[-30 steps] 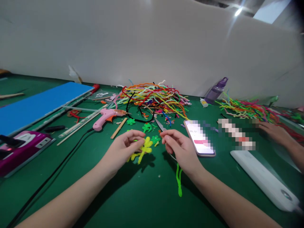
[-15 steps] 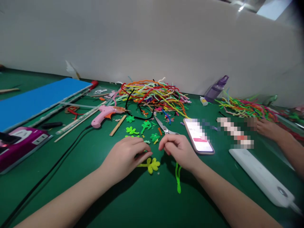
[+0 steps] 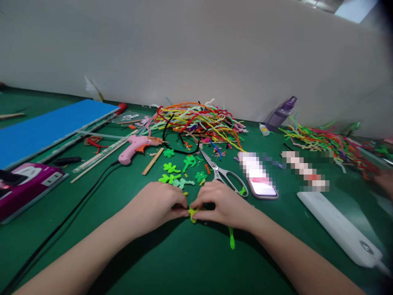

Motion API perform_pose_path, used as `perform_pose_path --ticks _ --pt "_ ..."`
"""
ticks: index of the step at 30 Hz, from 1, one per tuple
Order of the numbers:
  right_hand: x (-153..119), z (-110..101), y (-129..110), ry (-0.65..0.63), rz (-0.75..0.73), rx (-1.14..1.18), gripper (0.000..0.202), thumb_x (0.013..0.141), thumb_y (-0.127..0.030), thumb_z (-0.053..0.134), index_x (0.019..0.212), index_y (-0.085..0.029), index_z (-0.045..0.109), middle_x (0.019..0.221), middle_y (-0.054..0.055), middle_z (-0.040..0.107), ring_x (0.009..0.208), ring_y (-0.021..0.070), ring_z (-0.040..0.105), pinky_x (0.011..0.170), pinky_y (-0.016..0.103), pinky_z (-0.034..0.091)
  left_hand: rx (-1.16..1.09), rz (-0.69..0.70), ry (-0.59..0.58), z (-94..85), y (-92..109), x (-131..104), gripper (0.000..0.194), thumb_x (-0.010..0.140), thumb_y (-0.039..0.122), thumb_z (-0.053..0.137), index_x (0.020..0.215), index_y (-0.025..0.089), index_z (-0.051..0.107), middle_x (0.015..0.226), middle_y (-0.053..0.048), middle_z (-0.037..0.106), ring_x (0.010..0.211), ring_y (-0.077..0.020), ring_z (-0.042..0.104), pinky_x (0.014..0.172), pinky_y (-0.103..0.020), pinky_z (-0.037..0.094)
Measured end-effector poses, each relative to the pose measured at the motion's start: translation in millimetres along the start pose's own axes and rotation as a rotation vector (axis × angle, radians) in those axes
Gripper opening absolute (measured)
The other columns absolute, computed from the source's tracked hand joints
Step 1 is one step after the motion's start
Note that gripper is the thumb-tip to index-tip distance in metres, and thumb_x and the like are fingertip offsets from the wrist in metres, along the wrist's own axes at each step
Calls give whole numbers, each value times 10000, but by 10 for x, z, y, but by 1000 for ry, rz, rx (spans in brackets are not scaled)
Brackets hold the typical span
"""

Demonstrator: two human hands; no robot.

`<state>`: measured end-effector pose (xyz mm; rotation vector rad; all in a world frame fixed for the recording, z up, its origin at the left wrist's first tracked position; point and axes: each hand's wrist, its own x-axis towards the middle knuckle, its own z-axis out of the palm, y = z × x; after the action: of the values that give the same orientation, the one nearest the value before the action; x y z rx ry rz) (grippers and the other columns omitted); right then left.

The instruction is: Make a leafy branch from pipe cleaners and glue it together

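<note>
Nearest, a bright green looped strand (image 3: 232, 241) is seen lying on the counter (image 3: 172, 266), partly covered by the right wrist; it could be snagged or dragged if that arm were drawn back. Just beyond, between the two hands, a small yellow fuzzy piece (image 3: 193, 215) is held low over the counter: its left edge is pinched between thumb and fingertips of the left hand (image 3: 162, 205), its right side by those of the right hand (image 3: 222, 203). Were it pulled unevenly, its lobes might be bent out of shape; with so little of it exposed, a slip could also be missed. Past the knuckles, green leaf-like pieces (image 3: 171, 168) and a green flower (image 3: 201, 177) are scattered close by, and might be swept aside by a careless knuckle. Scissors (image 3: 220, 171) have been left just past the right hand, blades pointed away; their handles could be knocked, and the phone (image 3: 264, 188) jostled along with them. Farther off, a pink glue gun (image 3: 130, 152) is laid with its nozzle beside a black strand (image 3: 181, 154), near the heaped pipe cleaners (image 3: 199, 123); whether it is hot cannot be told, but if so, fuzz could be scorched or glue dripped.
</note>
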<state>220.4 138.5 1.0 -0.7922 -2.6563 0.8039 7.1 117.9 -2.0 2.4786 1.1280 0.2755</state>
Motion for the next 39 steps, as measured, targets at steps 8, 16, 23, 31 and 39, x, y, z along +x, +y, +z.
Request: perform_pose_path --ticks 8,16,23,31,39 --pt "-19 36 -22 -38 23 5 162 826 -334 658 903 -199 704 878 28 681 863 161 604 776 299 387 -69 -52 24 24 -6 -1 104 807 277 612 747 267 697 661 19 705 584 -149 619 508 -239 295" --pt "-24 32 -79 -67 88 -17 107 837 -280 654 898 -198 687 870 4 663 858 135 592 774 271 364 114 -200 -67 61 11 24 117 804 320 600 738 253 670 694 19 706 626 -163 622 505 -244 272" --pt "-24 56 -64 -44 77 -11 99 825 -280 668 872 -198 697 837 -5 675 818 126 599 749 250 373 176 -213 -61 65 56 23 151 806 336 582 717 244 662 654 8 694 605 -180 616 491 -260 240" --pt "-19 52 -74 -32 67 -8 84 797 -233 692 863 -184 708 809 -6 659 771 111 594 714 219 399 191 -107 -75 42 64 21 115 807 276 582 736 249 669 675 26 702 612 -159 623 505 -249 279" --pt "-19 11 -66 -7 52 42 131 820 -282 667 901 -192 716 832 14 662 780 121 600 703 221 428 98 -34 -67 -19 30 -5 116 847 327 596 798 266 682 724 44 711 646 -133 633 534 -224 321"
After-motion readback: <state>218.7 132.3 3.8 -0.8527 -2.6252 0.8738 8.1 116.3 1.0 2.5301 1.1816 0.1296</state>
